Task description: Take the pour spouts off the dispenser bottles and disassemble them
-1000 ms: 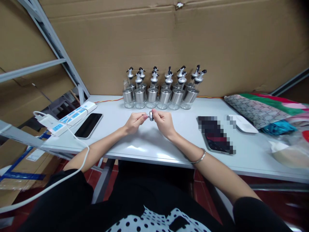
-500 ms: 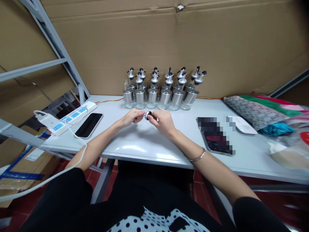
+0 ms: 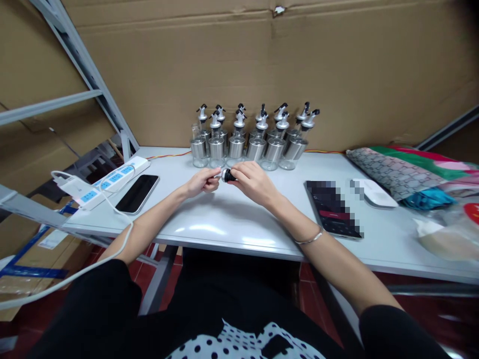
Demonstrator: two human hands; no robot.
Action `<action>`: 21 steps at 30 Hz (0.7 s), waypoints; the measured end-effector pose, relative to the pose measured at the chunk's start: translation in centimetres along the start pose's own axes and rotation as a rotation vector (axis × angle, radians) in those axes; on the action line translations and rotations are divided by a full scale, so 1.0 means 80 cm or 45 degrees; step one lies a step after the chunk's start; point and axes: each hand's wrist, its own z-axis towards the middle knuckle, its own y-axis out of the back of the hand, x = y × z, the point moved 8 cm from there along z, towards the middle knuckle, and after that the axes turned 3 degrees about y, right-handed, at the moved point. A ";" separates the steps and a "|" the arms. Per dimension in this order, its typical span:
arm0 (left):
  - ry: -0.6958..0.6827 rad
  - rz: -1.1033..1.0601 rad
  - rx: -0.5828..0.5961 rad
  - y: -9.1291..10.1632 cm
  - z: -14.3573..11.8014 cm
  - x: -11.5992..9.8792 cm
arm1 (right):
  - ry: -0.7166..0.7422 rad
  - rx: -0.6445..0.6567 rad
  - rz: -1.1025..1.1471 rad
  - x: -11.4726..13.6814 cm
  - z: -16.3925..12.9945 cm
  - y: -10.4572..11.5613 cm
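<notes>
Since a second ago our hands have slid a little farther from us toward the row of bottles, and the small pourer cap now shows its black end rather than its silver ring. Our left hand pinches one end with narrow fingertips while our right hand closes round the other. The cap hangs just above the smooth white table, its long axis lying sideways between the hands; it is round, shiny metal and black plastic.
</notes>
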 end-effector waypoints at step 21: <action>0.131 -0.200 -0.072 -0.009 0.000 0.011 | -0.256 -0.262 0.228 -0.019 -0.014 0.018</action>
